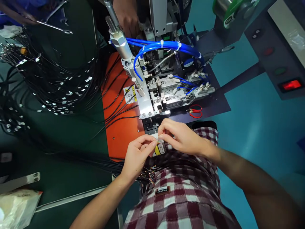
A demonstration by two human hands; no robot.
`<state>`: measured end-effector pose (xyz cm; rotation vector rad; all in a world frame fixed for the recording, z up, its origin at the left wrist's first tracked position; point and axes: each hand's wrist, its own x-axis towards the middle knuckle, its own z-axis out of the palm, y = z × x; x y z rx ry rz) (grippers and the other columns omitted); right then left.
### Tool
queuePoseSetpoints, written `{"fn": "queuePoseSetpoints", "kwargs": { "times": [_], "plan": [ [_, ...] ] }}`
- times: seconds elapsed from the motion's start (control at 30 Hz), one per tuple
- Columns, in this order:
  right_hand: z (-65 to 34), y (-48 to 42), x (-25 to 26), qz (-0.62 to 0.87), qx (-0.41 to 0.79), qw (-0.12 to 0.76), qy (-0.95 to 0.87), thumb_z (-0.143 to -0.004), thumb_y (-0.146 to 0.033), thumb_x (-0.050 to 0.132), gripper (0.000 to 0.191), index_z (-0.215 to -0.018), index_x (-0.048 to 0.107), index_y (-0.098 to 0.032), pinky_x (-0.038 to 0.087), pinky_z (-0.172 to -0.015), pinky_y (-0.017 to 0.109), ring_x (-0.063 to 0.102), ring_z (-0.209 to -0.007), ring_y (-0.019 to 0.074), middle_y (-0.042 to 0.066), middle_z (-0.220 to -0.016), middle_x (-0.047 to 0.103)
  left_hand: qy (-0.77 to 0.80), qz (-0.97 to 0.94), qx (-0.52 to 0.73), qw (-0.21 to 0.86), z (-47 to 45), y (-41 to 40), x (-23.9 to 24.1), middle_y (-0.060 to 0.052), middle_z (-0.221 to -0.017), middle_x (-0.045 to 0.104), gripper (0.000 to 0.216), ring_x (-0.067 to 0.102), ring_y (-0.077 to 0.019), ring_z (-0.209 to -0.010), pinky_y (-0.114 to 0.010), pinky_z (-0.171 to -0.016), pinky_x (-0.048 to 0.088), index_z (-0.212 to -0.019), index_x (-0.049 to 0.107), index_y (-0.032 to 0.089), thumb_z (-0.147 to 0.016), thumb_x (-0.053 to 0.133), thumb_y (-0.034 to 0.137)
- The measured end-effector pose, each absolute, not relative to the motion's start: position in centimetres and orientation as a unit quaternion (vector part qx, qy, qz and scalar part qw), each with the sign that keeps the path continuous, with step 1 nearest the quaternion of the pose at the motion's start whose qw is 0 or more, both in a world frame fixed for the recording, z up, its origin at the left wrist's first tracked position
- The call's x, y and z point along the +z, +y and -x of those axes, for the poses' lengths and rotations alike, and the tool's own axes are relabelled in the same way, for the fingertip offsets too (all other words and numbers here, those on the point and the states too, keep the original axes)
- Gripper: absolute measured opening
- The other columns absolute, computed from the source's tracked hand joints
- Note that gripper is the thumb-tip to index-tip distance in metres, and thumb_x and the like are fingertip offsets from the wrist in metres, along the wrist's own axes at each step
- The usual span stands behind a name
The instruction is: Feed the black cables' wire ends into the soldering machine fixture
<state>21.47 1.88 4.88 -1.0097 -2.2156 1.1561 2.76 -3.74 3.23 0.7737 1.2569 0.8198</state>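
Small pale part is being pinched between both hands, just in front of the machine's lower edge and above a yellow label; it is too small to tell what it is. The left hand is closing its thumb and forefinger narrowly on the small pale part from the left. The right hand is gripping the same piece from the right, its fingers curled down over it, so the fingertips of the two hands are almost touching. Bare coloured wire ends are lying just below the left hand, against the checked shirt.

An orange mat is lying left of the machine on the table, with black cables spreading across it. Blue hoses are looping over the machine's top. Red-handled scissors are resting to the right of the machine. Another person's hand is reaching in at the top.
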Motion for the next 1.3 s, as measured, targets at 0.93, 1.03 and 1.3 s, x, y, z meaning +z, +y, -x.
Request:
{"fn": "queuePoseSetpoints", "kwargs": {
  "times": [0.93, 1.03, 1.3],
  "plan": [
    [-19.7, -2.9, 2.2, 0.473, 0.648, 0.320, -0.504, -0.088, -0.030, 0.054, 0.018, -0.075, 0.051, -0.018, 0.033, -0.050, 0.023, 0.040, -0.055, 0.0096, -0.003, -0.066, 0.046, 0.525, -0.431, 0.376, 0.630, -3.1, -4.0, 2.7, 0.001, -0.070, 0.052, 0.017, 0.044, -0.0089, -0.058, -0.021, -0.051, 0.034, -0.077, 0.063, 0.017, -0.080, 0.068, 0.033],
    [-19.8, -3.6, 2.3, 0.468, 0.515, 0.340, -0.632, -0.090, -0.023, 0.050, 0.013, -0.077, 0.052, -0.018, 0.039, -0.064, 0.027, 0.048, -0.070, 0.0137, 0.002, -0.077, 0.053, 0.532, -0.367, 0.358, 0.674, -2.9, -4.1, 2.7, 0.005, -0.062, 0.045, 0.021, 0.033, -0.0056, -0.049, -0.020, -0.045, 0.024, -0.078, 0.059, 0.017, -0.082, 0.067, 0.036],
    [-20.2, -0.8, 1.3, 0.462, 0.664, 0.304, -0.503, -0.087, -0.035, 0.056, 0.021, -0.075, 0.051, -0.018, 0.029, -0.046, 0.022, 0.036, -0.050, 0.0083, -0.006, -0.060, 0.042, 0.549, -0.474, 0.301, 0.619, -2.1, -2.3, 3.7, 0.004, -0.062, 0.046, 0.018, 0.039, -0.0072, -0.051, -0.019, -0.046, 0.030, -0.083, 0.057, 0.016, -0.083, 0.063, 0.034]
  ]
}}
